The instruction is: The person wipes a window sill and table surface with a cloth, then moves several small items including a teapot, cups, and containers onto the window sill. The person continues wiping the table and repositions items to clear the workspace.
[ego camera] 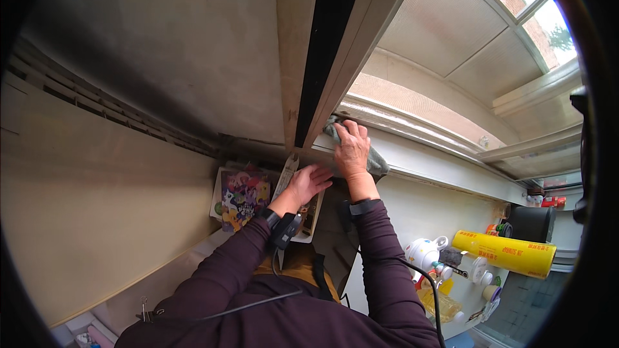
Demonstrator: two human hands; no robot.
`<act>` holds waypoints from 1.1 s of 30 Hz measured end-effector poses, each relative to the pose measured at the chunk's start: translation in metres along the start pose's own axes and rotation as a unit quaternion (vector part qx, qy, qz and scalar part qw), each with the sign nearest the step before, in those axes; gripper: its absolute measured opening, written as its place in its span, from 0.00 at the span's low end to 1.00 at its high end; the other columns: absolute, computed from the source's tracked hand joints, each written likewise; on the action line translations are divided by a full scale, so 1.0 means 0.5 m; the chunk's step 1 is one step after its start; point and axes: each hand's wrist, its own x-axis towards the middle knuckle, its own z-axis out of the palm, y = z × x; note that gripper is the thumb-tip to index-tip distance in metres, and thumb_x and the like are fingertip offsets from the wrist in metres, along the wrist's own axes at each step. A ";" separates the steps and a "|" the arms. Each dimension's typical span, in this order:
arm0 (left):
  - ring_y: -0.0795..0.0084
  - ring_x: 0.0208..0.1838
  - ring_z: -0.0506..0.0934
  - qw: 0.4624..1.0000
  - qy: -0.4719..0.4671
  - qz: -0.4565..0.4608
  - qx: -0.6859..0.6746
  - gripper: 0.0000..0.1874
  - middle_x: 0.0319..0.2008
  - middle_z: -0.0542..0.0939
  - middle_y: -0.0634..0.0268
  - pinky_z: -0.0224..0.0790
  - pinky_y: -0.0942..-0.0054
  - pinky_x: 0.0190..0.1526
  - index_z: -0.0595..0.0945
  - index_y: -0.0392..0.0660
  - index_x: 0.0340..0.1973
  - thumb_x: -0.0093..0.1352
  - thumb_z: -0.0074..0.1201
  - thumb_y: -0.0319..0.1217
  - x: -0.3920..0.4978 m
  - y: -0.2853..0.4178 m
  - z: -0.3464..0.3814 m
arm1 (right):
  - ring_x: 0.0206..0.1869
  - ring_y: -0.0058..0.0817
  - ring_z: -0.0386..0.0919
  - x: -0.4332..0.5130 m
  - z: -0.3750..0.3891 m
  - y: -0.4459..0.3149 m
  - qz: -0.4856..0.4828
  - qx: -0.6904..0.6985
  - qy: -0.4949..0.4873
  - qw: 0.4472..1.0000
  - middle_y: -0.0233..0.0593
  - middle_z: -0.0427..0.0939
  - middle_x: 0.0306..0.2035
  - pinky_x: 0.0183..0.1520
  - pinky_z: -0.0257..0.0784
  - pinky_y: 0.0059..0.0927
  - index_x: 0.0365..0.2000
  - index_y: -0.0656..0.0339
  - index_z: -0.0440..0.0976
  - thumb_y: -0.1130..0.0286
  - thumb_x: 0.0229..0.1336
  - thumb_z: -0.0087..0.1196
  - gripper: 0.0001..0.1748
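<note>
My right hand presses a grey-green cloth into the corner of the white window frame, its fingers bent over the fabric. Part of the cloth hangs over the sill edge beside the wrist. To the left and a little lower, my left hand is raised with its fingers apart and nothing in it. It is near a white tray-like holder and a colourful cartoon picture book. Both wrists wear dark bands, with a small black device and cable at the left one.
A white counter on the right holds a white kettle, a yellow roll of wrap, an oil bottle and jars. A dark cylinder stands beyond. Window panes rise at upper right; a beige panel lies left. Cables run along both arms.
</note>
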 end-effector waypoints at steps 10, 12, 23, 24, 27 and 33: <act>0.49 0.59 0.73 0.996 -0.052 -0.060 -0.046 0.25 0.56 0.74 0.46 0.64 0.49 0.62 0.72 0.33 0.54 0.72 0.36 0.40 0.032 0.035 0.016 | 0.51 0.37 0.68 0.019 -0.028 0.035 -0.164 0.130 -0.093 0.973 0.26 0.74 0.45 0.49 0.68 0.40 0.38 0.48 0.79 0.78 0.35 0.58 0.23; 0.47 0.58 0.73 0.997 -0.028 -0.075 -0.013 0.25 0.55 0.74 0.44 0.64 0.48 0.62 0.72 0.32 0.55 0.73 0.35 0.40 0.039 0.043 0.025 | 0.49 0.38 0.69 0.002 -0.044 0.055 -0.168 0.133 -0.117 0.970 0.28 0.74 0.43 0.49 0.69 0.38 0.37 0.48 0.80 0.79 0.35 0.58 0.22; 0.54 0.59 0.73 0.992 -0.012 -0.106 0.071 0.21 0.55 0.74 0.50 0.68 0.55 0.58 0.70 0.33 0.56 0.74 0.38 0.35 0.015 -0.045 0.021 | 0.46 0.42 0.70 -0.047 -0.149 0.089 -0.085 0.112 -0.046 0.989 0.34 0.75 0.41 0.51 0.68 0.36 0.36 0.52 0.79 0.83 0.37 0.54 0.22; 0.54 0.59 0.73 0.992 0.000 -0.104 0.076 0.20 0.55 0.74 0.51 0.69 0.57 0.57 0.71 0.34 0.56 0.74 0.40 0.35 0.011 -0.048 0.014 | 0.46 0.42 0.70 -0.014 -0.125 0.077 -0.098 0.106 -0.030 0.989 0.35 0.75 0.42 0.52 0.68 0.37 0.38 0.51 0.79 0.83 0.37 0.54 0.23; 0.58 0.56 0.75 0.995 0.000 -0.078 0.059 0.20 0.52 0.76 0.55 0.70 0.58 0.54 0.72 0.39 0.55 0.72 0.45 0.37 0.005 -0.043 -0.017 | 0.47 0.40 0.70 0.035 -0.034 0.020 0.007 0.047 -0.026 0.999 0.33 0.74 0.41 0.49 0.68 0.38 0.41 0.49 0.77 0.80 0.37 0.57 0.25; 0.56 0.58 0.74 0.999 0.009 -0.034 -0.008 0.20 0.55 0.74 0.53 0.69 0.55 0.56 0.70 0.38 0.57 0.73 0.43 0.35 0.013 -0.029 -0.022 | 0.47 0.41 0.71 -0.086 -0.095 0.060 -0.086 0.076 -0.115 0.987 0.34 0.74 0.42 0.50 0.69 0.37 0.37 0.50 0.79 0.80 0.36 0.58 0.22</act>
